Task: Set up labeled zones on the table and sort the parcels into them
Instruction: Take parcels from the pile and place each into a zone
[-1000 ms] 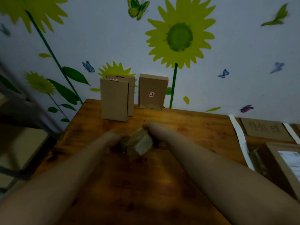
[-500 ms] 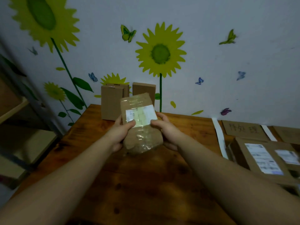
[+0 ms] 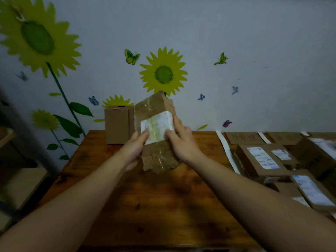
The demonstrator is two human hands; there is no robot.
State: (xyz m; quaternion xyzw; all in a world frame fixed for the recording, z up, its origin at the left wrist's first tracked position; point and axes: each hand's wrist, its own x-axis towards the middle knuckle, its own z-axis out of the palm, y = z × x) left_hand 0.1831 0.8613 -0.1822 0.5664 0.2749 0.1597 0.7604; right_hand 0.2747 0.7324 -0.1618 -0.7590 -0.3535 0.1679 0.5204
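Observation:
A brown cardboard parcel, wrapped in clear tape and bearing a white shipping label, is raised upright above the wooden table. My left hand grips its left edge, thumb on the label. My right hand grips its right edge, thumb also on the label. Upright brown boxes stand at the table's back against the wall, partly hidden behind the held parcel. A white tape strip marks a zone border to the right, with a handwritten cardboard sign behind it.
Several labelled parcels lie in a pile at the right, beyond the tape strip. A shelf unit stands at the left of the table. The wall behind carries sunflower and butterfly stickers.
Both hands have lifted the parcel from low over the table to upright, label facing me. The view has tilted up and right, bringing the parcel pile into sight.

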